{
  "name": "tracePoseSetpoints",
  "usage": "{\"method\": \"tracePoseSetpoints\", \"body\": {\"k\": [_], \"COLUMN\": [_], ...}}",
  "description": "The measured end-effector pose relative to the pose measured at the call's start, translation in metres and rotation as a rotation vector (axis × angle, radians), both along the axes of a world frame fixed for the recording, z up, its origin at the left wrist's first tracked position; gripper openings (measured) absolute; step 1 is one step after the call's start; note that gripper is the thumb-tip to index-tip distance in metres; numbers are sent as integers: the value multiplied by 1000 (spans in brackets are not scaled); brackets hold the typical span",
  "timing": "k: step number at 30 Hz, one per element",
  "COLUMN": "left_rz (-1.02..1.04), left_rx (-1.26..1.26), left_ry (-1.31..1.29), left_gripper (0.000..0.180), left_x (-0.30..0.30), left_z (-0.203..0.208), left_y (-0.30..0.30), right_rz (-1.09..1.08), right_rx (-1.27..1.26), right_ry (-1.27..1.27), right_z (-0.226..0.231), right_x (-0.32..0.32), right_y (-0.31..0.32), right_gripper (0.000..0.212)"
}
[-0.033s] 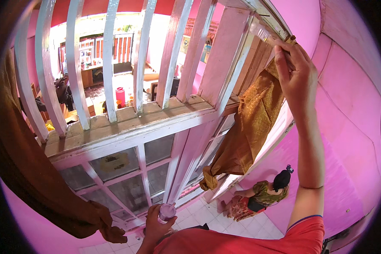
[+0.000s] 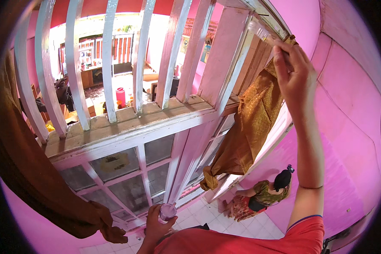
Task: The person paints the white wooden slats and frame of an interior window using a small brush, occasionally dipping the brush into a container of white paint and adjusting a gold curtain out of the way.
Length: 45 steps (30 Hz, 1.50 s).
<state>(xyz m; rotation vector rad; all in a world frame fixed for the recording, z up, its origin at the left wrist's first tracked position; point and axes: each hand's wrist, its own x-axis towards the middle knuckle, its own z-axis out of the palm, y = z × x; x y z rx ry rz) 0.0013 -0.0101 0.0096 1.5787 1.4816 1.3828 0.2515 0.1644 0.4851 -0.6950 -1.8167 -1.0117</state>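
High at the upper right, my right hand (image 2: pixel 295 70) pinches a small paintbrush (image 2: pixel 260 32). Its pale, blurred bristles are against the upper part of the pink-and-white wooden frame (image 2: pixel 224 55); the handle is mostly hidden by my fingers. Low in the middle, my left hand (image 2: pixel 155 224) is wrapped round a small clear cup (image 2: pixel 168 211) with something pale lilac in it. A gold-brown curtain (image 2: pixel 252 127), knotted at its lower end, hangs just below my right hand.
Upright white slats (image 2: pixel 109 63) rise from a dusty wooden ledge (image 2: pixel 127 122) above glass panes. A knotted dark brown curtain (image 2: pixel 42 182) hangs at left. Below right, another person (image 2: pixel 271 194) is on the white tiled floor (image 2: pixel 190 224) beside the pink wall (image 2: pixel 343 169).
My right hand and the paintbrush have shifted slightly to the left along the frame. The person below has moved a little. My left hand keeps its place with the cup.
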Motion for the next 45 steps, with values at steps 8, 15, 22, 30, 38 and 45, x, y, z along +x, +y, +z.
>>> {"method": "tracePoseSetpoints", "body": {"k": [8, 15, 22, 30, 38, 45], "left_rz": [13, 44, -26, -50, -85, -83], "left_rx": [-18, 116, 123, 237, 203, 189], "left_ry": [81, 129, 53, 75, 15, 36], "left_gripper": [68, 70, 65, 61, 61, 60], "left_x": [1, 6, 21, 39, 44, 44], "left_z": [19, 38, 66, 83, 81, 83], "left_y": [6, 30, 49, 60, 63, 60], "right_rz": [66, 464, 532, 506, 515, 499], "right_rx": [-466, -1056, -1398, -1550, -1461, -1447], "right_ry": [26, 735, 883, 706, 465, 361], "right_z": [-67, -146, -210, -236, -260, -271], "right_x": [11, 20, 17, 4, -2, -6], "right_y": [-29, -61, -84, -83, -63, -58], "right_gripper": [15, 15, 21, 18, 17, 15]}}
